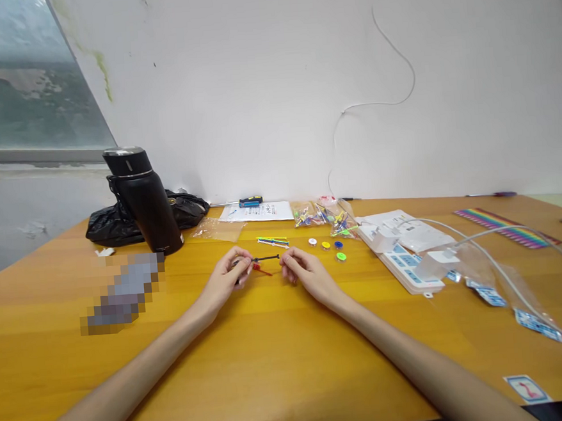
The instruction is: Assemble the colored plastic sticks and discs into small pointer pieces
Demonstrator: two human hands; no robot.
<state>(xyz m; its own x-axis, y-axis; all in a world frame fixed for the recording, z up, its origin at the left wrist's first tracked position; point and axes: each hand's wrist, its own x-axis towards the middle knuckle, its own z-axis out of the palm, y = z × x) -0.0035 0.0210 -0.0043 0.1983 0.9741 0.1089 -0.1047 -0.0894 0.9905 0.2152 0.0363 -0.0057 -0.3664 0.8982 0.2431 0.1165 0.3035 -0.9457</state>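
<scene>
My left hand (230, 277) rests on the wooden table (272, 358), fingers pinched on the end of a thin black rod (267, 258) with a red piece (259, 268) at the fingertips. My right hand (304, 270) lies just right of the rod's free end, fingers curled, and I cannot make out anything in it. Behind the hands lie a few coloured sticks (272, 241) and small round discs in white (312, 241), yellow (326, 245), blue (338, 245) and green (341, 256).
A black flask (144, 197) and a black bag (109, 227) stand at the left. At the back lie a paper sheet (258, 211), a screwdriver (250, 202) and bags of small parts (322, 215). A power strip (404, 263), cables and a rainbow ruler (506, 227) are at the right.
</scene>
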